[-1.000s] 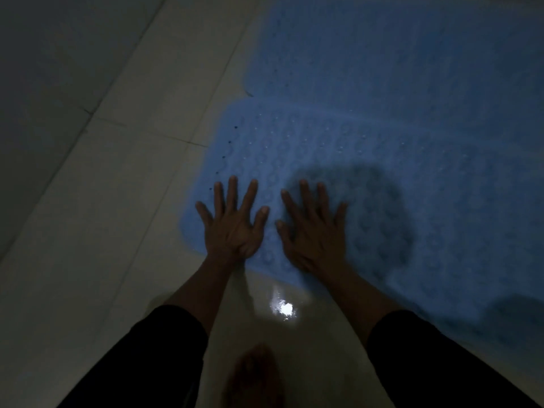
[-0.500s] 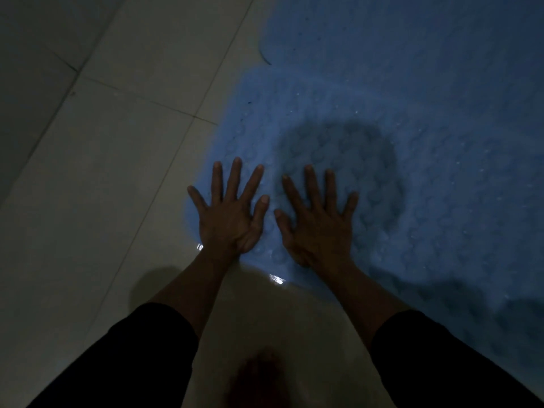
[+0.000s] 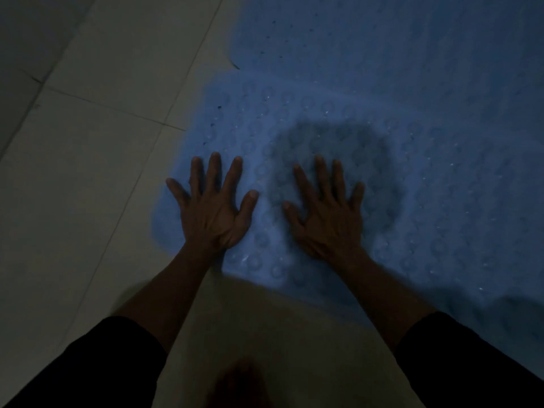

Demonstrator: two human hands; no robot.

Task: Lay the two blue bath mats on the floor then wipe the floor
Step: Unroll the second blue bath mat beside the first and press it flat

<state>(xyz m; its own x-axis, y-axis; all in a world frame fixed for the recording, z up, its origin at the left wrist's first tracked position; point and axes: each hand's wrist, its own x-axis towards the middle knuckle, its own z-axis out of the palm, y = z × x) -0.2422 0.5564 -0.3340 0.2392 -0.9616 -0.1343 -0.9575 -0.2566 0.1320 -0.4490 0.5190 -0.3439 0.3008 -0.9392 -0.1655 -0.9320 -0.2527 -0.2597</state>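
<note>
Two blue bath mats lie flat on the pale tiled floor in dim light. The near mat (image 3: 441, 207), covered in round bumps, fills the middle and right. The far mat (image 3: 382, 39) lies behind it, its edge overlapped by the near one. My left hand (image 3: 213, 210) presses palm down with fingers spread on the near mat's left corner. My right hand (image 3: 328, 219) lies flat beside it, fingers spread, in a dark round shadow. Neither hand holds anything.
Bare tiled floor (image 3: 88, 172) with grout lines runs along the left. A strip of floor lies between my forearms at the bottom, where my foot (image 3: 240, 384) shows dimly. Black sleeves cover both upper forearms.
My hands have drifted apart a little on the near mat. The view has shifted, so the mats' overlap sits lower in frame than half a second ago.
</note>
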